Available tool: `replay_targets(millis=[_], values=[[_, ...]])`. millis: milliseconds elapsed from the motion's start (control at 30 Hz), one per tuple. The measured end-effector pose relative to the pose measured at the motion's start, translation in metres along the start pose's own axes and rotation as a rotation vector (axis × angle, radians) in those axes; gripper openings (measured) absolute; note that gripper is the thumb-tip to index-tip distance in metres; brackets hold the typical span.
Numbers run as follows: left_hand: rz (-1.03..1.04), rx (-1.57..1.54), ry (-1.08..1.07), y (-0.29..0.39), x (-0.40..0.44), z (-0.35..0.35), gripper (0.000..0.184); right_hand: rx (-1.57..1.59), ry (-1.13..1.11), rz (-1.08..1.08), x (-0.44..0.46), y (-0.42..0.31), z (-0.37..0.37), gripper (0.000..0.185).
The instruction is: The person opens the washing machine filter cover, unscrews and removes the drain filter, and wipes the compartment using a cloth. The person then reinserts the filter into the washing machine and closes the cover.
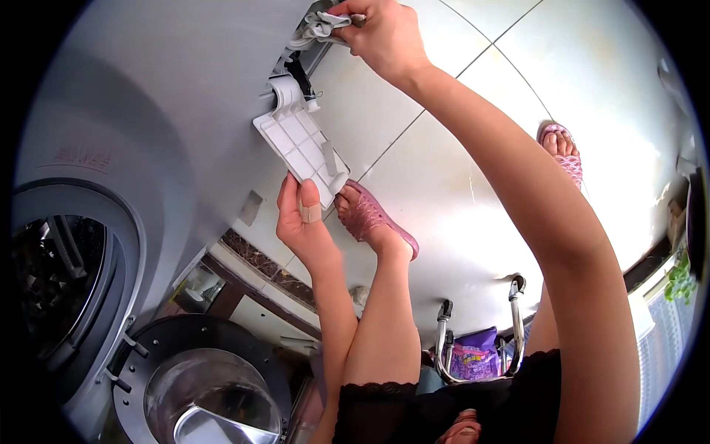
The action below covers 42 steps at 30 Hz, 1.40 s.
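My left hand [303, 214] pinches the lower edge of a white plastic cover [299, 144] between thumb and fingers. The cover's ribbed side faces me, and a beige bandage wraps the thumb. The cover's curved upper end lies close to the washing machine [185, 96]; whether it is still joined there I cannot tell. Farther up, my right hand [384, 37] closes on a crumpled grey-white cloth [319, 28] beside the machine's edge. Below the cloth, a black part with a small white cap [313, 105] shows at the machine. Part of the cloth is cut off by the frame.
The machine's round door [214, 333] hangs open at lower left, showing the dark drum [63, 274]. Pale floor tiles [458, 185] spread beyond my feet in pink slippers [377, 222]. Under me are metal stool legs [516, 318] and a purple packet [475, 357].
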State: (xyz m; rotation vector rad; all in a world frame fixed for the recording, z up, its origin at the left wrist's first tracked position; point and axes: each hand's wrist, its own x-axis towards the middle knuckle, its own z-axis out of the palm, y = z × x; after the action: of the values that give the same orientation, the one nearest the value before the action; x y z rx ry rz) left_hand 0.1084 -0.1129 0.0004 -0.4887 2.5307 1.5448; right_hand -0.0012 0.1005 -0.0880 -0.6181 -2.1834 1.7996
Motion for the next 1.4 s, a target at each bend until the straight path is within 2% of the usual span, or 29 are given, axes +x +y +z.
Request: replay_targets(millis=[67, 100, 133, 200, 300, 400, 433, 567, 633, 667, 733, 767, 867, 967, 1067, 1100, 1200, 1267, 1333, 1400], values=[[-0.015, -0.012, -0.011, 0.003, -0.001, 0.001, 0.046, -0.108, 0.143, -0.111, -0.011, 0.013, 0.02, 0.021], [-0.022, -0.008, -0.017, 0.003, -0.001, -0.001, 0.046, -0.187, 0.098, -0.155, -0.02, 0.009, 0.028, 0.023], [-0.024, -0.009, -0.017, 0.004, -0.001, -0.002, 0.046, -0.163, 0.07, -0.092, -0.027, 0.007, 0.036, 0.025], [-0.009, 0.001, -0.008, 0.006, -0.003, 0.0, 0.046, -0.16, -0.147, -0.021, -0.029, 0.006, 0.032, 0.025], [0.002, -0.022, -0.011, 0.007, -0.001, 0.004, 0.046, -0.03, -0.208, 0.108, -0.048, 0.005, 0.024, 0.025], [-0.03, -0.036, -0.009, 0.002, -0.004, -0.003, 0.046, 0.009, -0.133, 0.263, -0.041, -0.002, 0.043, 0.025], [-0.032, -0.054, -0.009, 0.001, -0.001, -0.002, 0.046, -0.037, -0.102, 0.147, -0.046, 0.0, 0.047, 0.028], [-0.03, -0.051, -0.003, 0.003, -0.001, 0.0, 0.046, -0.17, -0.609, -0.003, -0.067, 0.011, 0.007, 0.027], [-0.052, -0.024, 0.02, 0.006, -0.003, -0.001, 0.044, -0.282, -0.597, 0.017, -0.088, 0.014, -0.008, 0.026], [0.081, 0.145, 0.075, 0.007, -0.004, -0.003, 0.042, -0.334, -0.592, 0.026, -0.095, 0.018, -0.013, 0.026], [0.349, 0.493, 0.175, 0.012, -0.005, -0.008, 0.039, -0.465, -0.75, 0.077, -0.098, 0.018, -0.024, 0.023], [0.389, 0.496, 0.208, 0.018, -0.007, -0.009, 0.036, -0.532, -0.824, 0.097, -0.097, 0.018, -0.028, 0.022], [0.207, 0.108, -0.022, 0.043, -0.009, 0.006, 0.039, -0.467, -0.798, 0.081, -0.1, 0.024, -0.034, 0.031], [-0.01, -0.181, -0.328, 0.064, -0.002, 0.036, 0.046, -0.498, -0.733, 0.016, -0.095, 0.032, -0.033, 0.025], [-0.062, -0.107, -0.397, 0.061, 0.001, 0.053, 0.053, -0.374, -0.71, -0.189, -0.086, 0.037, -0.05, 0.024], [-0.078, -0.084, -0.418, 0.063, -0.001, 0.057, 0.055, -0.44, -0.664, -0.225, -0.077, 0.035, -0.06, 0.026], [-0.074, -0.06, -0.448, 0.054, -0.004, 0.061, 0.054, -0.536, -0.371, 0.071, -0.022, 0.014, -0.1, 0.028], [-0.118, -0.111, -0.415, 0.05, -0.004, 0.062, 0.053, -0.433, 0.124, 0.062, 0.012, 0.03, -0.121, 0.028], [-0.148, -0.139, -0.391, 0.049, -0.003, 0.064, 0.052, -0.551, 0.441, 0.077, 0.05, 0.054, -0.129, 0.029], [-0.168, -0.14, -0.387, 0.049, -0.002, 0.066, 0.052, -0.696, 0.472, 0.059, 0.08, 0.07, -0.121, 0.029]])
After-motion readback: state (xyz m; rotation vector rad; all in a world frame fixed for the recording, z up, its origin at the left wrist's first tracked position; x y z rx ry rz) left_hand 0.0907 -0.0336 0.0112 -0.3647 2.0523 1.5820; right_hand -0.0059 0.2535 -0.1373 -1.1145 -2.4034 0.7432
